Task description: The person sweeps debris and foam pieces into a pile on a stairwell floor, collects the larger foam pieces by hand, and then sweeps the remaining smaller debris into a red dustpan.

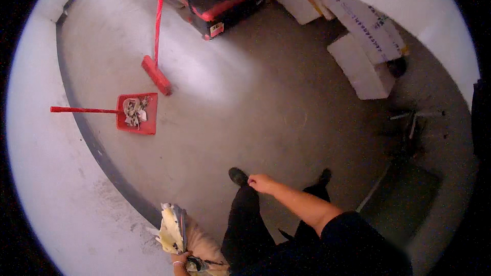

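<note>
At the bottom left, my left hand [182, 257] grips crumpled pale-yellow torn material [170, 230] beside a beige sack [205, 239]. A white band circles that wrist. The sack stands close to my left leg, its lower part running out of the picture. My right hand [261, 183] hangs over my left knee with its fingers curled in and nothing seen in them. Ahead on the left, a red dustpan [152, 124] lies on the floor with scraps of debris [134, 112] in it. Just beyond it, a red broom [156, 75] rests its head on the floor.
A black and red wheeled machine [226, 5] stands at the far wall. White boxes [356, 65], some bearing writing, are piled at the right. A dark chair-like object [399, 195] lies in shadow near my right side. The white wall [50, 153] curves along my left.
</note>
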A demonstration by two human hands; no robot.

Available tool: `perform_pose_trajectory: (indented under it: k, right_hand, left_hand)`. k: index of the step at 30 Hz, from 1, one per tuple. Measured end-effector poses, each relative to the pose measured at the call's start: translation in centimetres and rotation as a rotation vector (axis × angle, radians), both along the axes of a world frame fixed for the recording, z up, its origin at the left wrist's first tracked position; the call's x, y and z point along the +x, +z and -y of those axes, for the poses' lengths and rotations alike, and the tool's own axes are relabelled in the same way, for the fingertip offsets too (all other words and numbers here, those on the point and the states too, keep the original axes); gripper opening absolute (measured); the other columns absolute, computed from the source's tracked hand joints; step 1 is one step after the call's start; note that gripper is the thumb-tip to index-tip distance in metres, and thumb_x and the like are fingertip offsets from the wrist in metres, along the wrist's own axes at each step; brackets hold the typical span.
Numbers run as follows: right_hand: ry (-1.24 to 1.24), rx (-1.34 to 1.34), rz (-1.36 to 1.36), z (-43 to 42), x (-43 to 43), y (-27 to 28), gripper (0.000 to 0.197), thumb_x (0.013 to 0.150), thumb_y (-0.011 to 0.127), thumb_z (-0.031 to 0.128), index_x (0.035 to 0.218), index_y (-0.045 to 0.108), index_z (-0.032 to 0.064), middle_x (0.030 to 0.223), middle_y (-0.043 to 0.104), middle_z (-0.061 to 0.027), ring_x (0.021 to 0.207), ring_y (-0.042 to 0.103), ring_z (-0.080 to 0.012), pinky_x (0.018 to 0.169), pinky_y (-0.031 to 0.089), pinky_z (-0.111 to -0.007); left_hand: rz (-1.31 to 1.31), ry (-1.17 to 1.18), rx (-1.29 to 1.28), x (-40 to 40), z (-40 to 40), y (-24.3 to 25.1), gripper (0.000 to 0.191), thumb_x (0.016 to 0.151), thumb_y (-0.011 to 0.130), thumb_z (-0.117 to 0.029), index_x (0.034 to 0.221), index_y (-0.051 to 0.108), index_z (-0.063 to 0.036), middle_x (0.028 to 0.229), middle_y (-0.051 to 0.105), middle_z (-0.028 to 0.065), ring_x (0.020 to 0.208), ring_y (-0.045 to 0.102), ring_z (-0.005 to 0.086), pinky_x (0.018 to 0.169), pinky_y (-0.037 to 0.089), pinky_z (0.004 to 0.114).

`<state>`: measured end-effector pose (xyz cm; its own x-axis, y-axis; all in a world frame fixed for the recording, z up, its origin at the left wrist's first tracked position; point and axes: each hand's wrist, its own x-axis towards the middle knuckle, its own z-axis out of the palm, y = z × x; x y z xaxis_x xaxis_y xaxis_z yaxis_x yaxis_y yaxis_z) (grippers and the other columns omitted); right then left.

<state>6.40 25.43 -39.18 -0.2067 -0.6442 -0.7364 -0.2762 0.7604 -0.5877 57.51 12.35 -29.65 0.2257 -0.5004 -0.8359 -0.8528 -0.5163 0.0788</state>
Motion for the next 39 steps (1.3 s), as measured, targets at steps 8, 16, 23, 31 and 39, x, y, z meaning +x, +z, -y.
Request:
perform_pose_trajectory:
  k: [8, 16, 23, 31, 39]
  right_hand:
    - [0.116, 0.055, -0.128, -1.3, -4.8, 6.0, 0.018, 0.078, 0.052, 0.019, 0.089, 0.058, 0.0068, 0.085, 0.061, -0.0141, 0.082, 0.058, -0.0318, 0.071, 0.045, -0.040]
    - [0.054, -0.215, -0.280, 8.1, -7.8, 24.0, 0.023, 0.081, 0.050, 0.024, 0.095, 0.058, 0.0078, 0.089, 0.060, -0.0136, 0.082, 0.057, -0.0307, 0.072, 0.046, -0.039]
    - [-0.853, -0.614, 0.324, 23.1, -15.8, 34.8, 0.072, 0.082, 0.044, 0.056, 0.127, 0.034, 0.0009, 0.114, 0.050, -0.0214, 0.101, 0.052, -0.0298, 0.086, 0.041, -0.041]
    - [-1.432, -0.855, 0.495, 38.0, -28.8, 46.6, 0.124, 0.059, 0.043, 0.082, 0.134, -0.006, -0.0028, 0.135, 0.000, -0.0363, 0.127, 0.010, -0.0459, 0.102, 0.011, -0.053]
    - [-1.536, -0.896, 0.547, 41.5, -31.4, 47.7, 0.094, 0.068, 0.057, 0.054, 0.133, 0.014, 0.0025, 0.137, 0.013, -0.0243, 0.127, 0.011, -0.0429, 0.099, 0.002, -0.061]
  left_hand:
    - [-0.445, 0.422, -0.050, -5.6, -1.4, 9.1, 0.036, 0.071, 0.062, -0.017, 0.100, 0.051, 0.0010, 0.092, 0.053, 0.0115, 0.081, 0.051, 0.0217, 0.069, 0.043, 0.033]
    - [-0.578, 0.828, -0.003, -16.0, 5.1, 30.2, 0.017, 0.083, 0.050, -0.016, 0.088, 0.054, 0.0006, 0.077, 0.052, 0.0068, 0.070, 0.050, 0.0175, 0.064, 0.044, 0.033]
    - [-0.549, 0.247, -0.466, -6.1, 15.5, 23.0, 0.033, 0.071, 0.062, -0.011, 0.101, 0.053, 0.0029, 0.092, 0.055, 0.0128, 0.075, 0.052, 0.0214, 0.061, 0.046, 0.035]
    - [-0.512, 0.258, -0.692, -2.3, 28.8, 24.5, 0.071, 0.053, 0.071, 0.002, 0.118, 0.043, 0.0033, 0.106, 0.053, 0.0188, 0.086, 0.053, 0.0283, 0.070, 0.047, 0.041]
    - [-0.240, -0.063, -1.228, 0.6, 36.0, 30.6, 0.073, 0.060, 0.077, -0.024, 0.118, 0.043, 0.0033, 0.115, 0.052, 0.0170, 0.103, 0.050, 0.0277, 0.088, 0.040, 0.037]
